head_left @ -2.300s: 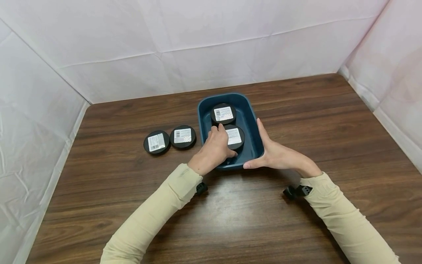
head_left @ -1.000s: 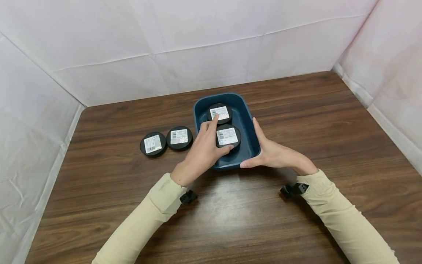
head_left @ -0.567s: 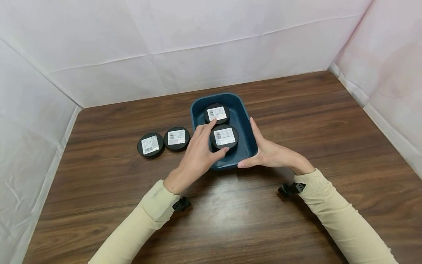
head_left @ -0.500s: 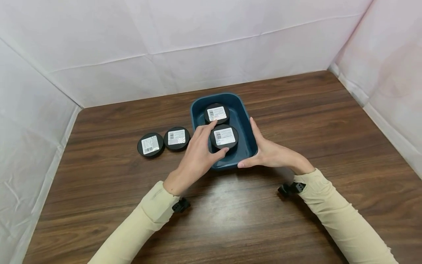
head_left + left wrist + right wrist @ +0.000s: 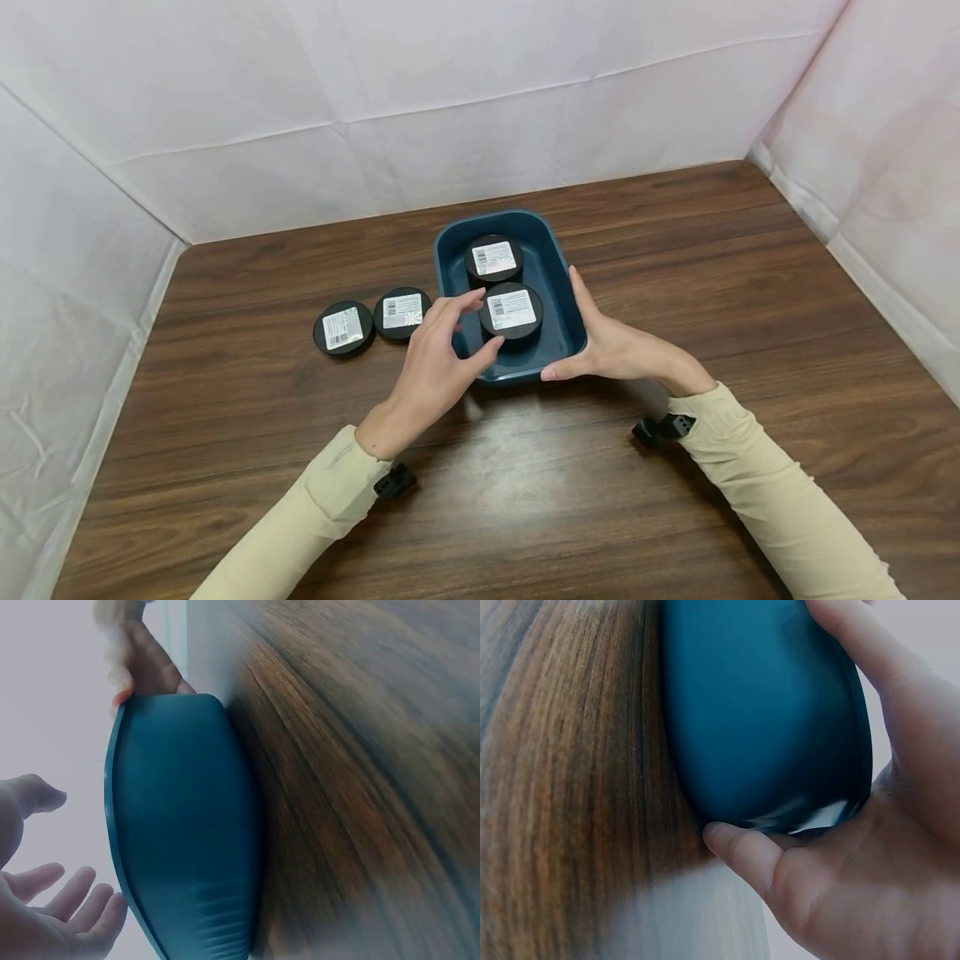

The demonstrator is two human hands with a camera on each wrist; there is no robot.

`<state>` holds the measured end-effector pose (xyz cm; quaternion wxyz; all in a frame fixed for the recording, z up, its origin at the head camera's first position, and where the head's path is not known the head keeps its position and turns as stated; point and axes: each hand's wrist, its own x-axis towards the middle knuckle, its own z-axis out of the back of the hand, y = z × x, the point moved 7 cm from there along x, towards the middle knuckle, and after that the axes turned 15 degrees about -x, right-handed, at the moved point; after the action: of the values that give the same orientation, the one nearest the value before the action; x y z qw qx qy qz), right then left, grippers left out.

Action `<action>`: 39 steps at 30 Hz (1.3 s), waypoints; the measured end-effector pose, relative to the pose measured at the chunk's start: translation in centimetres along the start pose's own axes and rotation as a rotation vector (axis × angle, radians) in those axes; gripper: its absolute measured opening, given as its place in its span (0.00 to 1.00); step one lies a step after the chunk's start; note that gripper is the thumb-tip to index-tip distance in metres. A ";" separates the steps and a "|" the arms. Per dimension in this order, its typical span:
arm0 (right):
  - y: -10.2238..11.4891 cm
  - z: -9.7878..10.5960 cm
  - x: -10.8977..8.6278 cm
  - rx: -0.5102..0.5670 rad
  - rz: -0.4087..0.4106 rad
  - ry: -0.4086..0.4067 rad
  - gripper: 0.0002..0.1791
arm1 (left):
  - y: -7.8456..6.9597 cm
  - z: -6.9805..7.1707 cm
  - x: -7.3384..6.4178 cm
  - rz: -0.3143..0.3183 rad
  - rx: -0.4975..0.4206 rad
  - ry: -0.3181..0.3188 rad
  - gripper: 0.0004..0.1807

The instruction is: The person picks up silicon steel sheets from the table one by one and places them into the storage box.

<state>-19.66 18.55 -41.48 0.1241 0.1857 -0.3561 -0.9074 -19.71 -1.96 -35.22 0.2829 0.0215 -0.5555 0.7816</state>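
Note:
A dark blue plastic tub (image 5: 561, 312) stands on the table, its long side running away from me. Inside it are two round black containers with white barcode labels on top: the far one (image 5: 493, 258) and the near one (image 5: 512, 310). My left hand (image 5: 431, 354) hovers over the tub's left rim, thumb and fingers apart, just left of the near container. The left wrist view shows that hand (image 5: 56, 907) holding nothing beside the tub wall (image 5: 180, 817). My right hand (image 5: 626, 350) holds the tub's near right corner, thumb on the near side, fingers along the right wall.
Two more black containers lie on the wooden table (image 5: 712, 275) left of the tub: a left one (image 5: 343, 328) and a right one (image 5: 401, 312), side by side, the latter partly behind my left hand. White cloth walls (image 5: 450, 58) enclose the table at the back and sides.
My left hand has let go of the near container and drawn back to the left and toward me. The right hand and the tub have stayed in place over the last half second.

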 end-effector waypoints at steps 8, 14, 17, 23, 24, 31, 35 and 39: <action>0.0 0.1 -0.1 0.008 -0.003 -0.009 0.78 | 0.2 0.5 -0.8 -0.052 0.016 -0.049 0.27; 0.0 0.0 0.1 0.019 0.020 -0.021 0.78 | 0.2 1.4 -1.4 -0.096 0.014 -0.103 0.23; 0.0 -0.1 0.1 0.011 0.007 -0.016 0.78 | 0.3 1.8 -1.9 -0.110 0.007 -0.114 0.22; -0.1 0.0 0.0 -0.017 -0.027 0.005 0.79 | 0.8 2.4 -2.5 -0.101 0.017 -0.114 0.21; -0.2 0.0 0.0 -0.019 -0.031 0.007 0.79 | 0.8 2.4 -2.6 -0.099 0.018 -0.112 0.21; -0.3 0.1 -0.1 -0.023 -0.026 0.005 0.78 | 0.9 2.4 -2.8 -0.111 0.025 -0.101 0.21; -0.3 0.1 -0.1 -0.024 -0.023 0.004 0.78 | 0.8 2.5 -2.9 -0.134 0.056 -0.101 0.21; -0.2 0.1 0.0 -0.022 -0.016 -0.002 0.78 | 0.6 2.9 -3.1 -0.149 0.083 -0.095 0.20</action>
<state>-19.68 18.76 -41.60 0.1184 0.1861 -0.3450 -0.9123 -18.18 -5.96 -35.70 0.3125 0.1113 -0.5322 0.7789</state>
